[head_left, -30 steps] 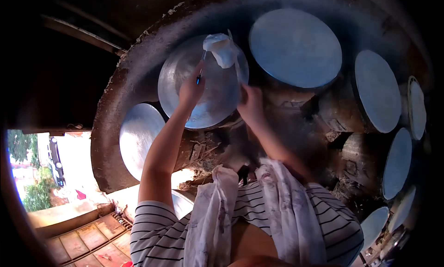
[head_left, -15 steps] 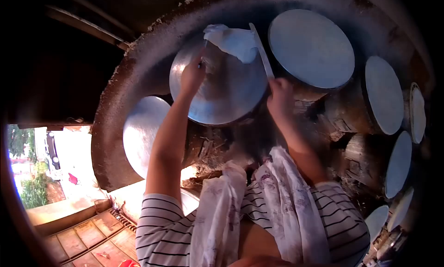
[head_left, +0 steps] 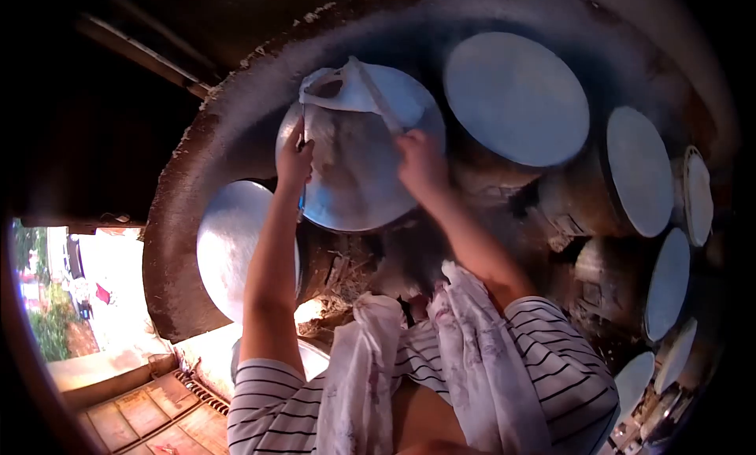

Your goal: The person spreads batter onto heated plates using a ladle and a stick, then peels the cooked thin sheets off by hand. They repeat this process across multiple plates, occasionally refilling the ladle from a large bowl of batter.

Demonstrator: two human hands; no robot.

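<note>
Midway through peeling a thin white sheet [head_left: 358, 89] off the round metal pan [head_left: 358, 175], left hand [head_left: 294, 159] closed on a small tool, right hand [head_left: 421, 165] gripping a flat stick [head_left: 376, 96]; next probably calls for gentle, even lifting.

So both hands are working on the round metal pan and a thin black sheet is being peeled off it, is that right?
Not quite. The head view shows both hands, left hand and right hand, at the round metal pan, but the thin sheet lifting from its far edge is white, not black. The right hand holds a flat stick under it.
</note>
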